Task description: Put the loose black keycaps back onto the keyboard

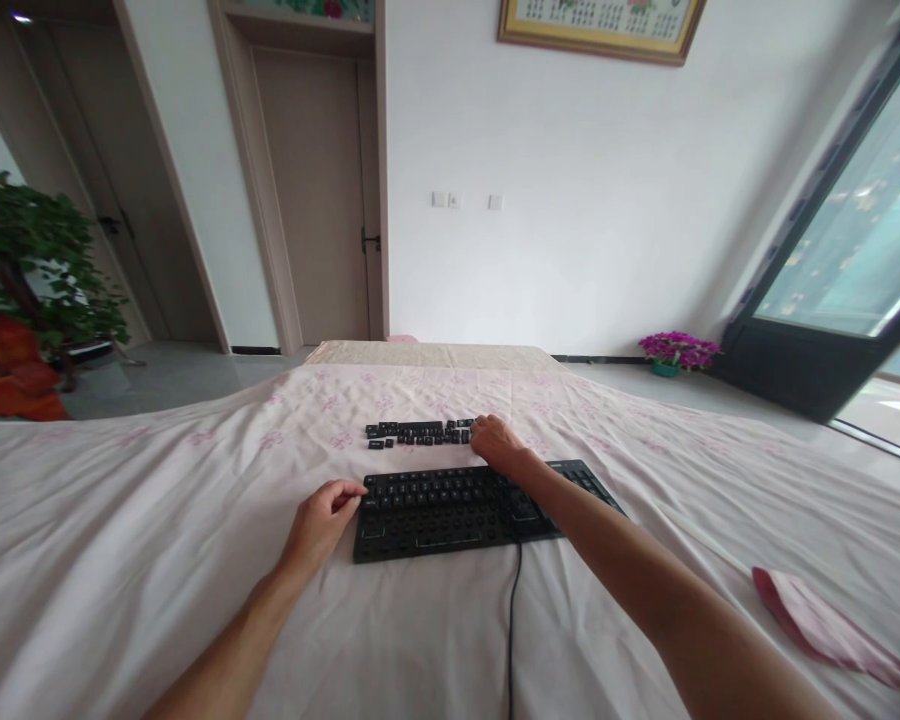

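A black keyboard point(435, 500) lies on the bedspread, its upper rows fitted with keycaps and its lower rows bare of them. My left hand point(328, 510) is closed at the keyboard's left edge, thumb and fingers pinched against it. Beyond the keyboard, loose black keycaps point(420, 430) are laid out in rows. My right hand point(499, 445) reaches across the keyboard to the right end of these rows, its fingers curled down and closed on a keycap, with the fingertips partly hidden. The right forearm covers part of the keyboard's right side.
A black cable point(514, 630) runs from the keyboard toward me. On the pale flowered bedspread point(195, 520) a pink cloth point(825, 625) lies at the right. Magenta flowers point(679, 350) stand on the floor by the wall, and a leafy plant point(37, 260) is at the left.
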`<state>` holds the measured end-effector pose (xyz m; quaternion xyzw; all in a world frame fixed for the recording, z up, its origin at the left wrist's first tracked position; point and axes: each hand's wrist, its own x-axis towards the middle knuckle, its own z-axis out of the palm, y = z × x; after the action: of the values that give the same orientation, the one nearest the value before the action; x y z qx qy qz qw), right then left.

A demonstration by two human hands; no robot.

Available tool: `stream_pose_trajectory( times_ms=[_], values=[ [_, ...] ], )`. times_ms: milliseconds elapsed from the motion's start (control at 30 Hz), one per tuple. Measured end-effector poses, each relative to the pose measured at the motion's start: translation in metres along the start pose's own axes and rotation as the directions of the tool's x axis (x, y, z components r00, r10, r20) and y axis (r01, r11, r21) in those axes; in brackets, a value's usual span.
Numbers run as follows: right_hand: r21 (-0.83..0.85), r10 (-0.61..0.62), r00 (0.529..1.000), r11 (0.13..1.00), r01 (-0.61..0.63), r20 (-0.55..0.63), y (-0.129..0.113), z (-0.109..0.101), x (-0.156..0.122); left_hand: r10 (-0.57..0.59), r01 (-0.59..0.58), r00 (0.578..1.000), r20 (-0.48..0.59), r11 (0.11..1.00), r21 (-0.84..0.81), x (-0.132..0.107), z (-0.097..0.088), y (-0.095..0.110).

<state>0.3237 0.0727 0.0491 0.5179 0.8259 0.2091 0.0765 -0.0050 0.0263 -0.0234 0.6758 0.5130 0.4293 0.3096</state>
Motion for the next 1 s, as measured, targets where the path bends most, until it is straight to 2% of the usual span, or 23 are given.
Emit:
stream_pose_trajectory(
  times_ms=[133, 267, 367, 433, 533, 667, 800, 1000],
  values=[
    [0.038, 0.058, 0.998, 0.998, -0.057, -0.019, 0.003, -0.007, -0.004, -0.004, 0.004, 1.0, 0.002, 1.0, -0.002, 0.0, 0.0, 0.0],
    [0.1, 0.201, 0.977, 0.976, -0.193, -0.068, 0.017, -0.013, -0.023, -0.001, 0.001, 1.0, 0.001, 1.0, -0.004, 0.0, 0.001, -0.001],
    [0.299, 0.346, 0.932, 0.906, -0.3, -0.113, 0.026, -0.013, -0.045, 0.005, -0.005, 1.0, -0.006, 1.0, -0.004, 0.0, 0.001, -0.003],
    [0.44, 0.404, 0.908, 0.839, -0.32, -0.109, 0.026, -0.012, -0.062, -0.002, 0.002, 1.0, -0.004, 1.0, -0.007, 0.0, 0.001, -0.004],
    [0.522, 0.39, 0.916, 0.803, -0.289, -0.093, 0.018, -0.009, -0.085, -0.02, 0.02, 1.0, 0.0, 1.0, -0.023, 0.0, 0.0, -0.003],
    [0.522, 0.322, 0.941, 0.823, -0.223, -0.107, 0.003, -0.008, -0.105, -0.066, 0.064, 0.997, -0.03, 0.997, -0.048, -0.002, -0.001, 0.006],
    [0.483, 0.284, 0.955, 0.851, -0.207, -0.09, -0.005, -0.011, -0.113, -0.116, 0.113, 0.991, -0.067, 0.992, -0.051, -0.005, 0.001, 0.013],
    [0.382, 0.254, 0.964, 0.9, -0.209, -0.073, -0.011, -0.013, -0.117, -0.049, 0.041, 0.996, 0.072, 0.993, 0.114, 0.008, 0.001, 0.004]
  ],
)
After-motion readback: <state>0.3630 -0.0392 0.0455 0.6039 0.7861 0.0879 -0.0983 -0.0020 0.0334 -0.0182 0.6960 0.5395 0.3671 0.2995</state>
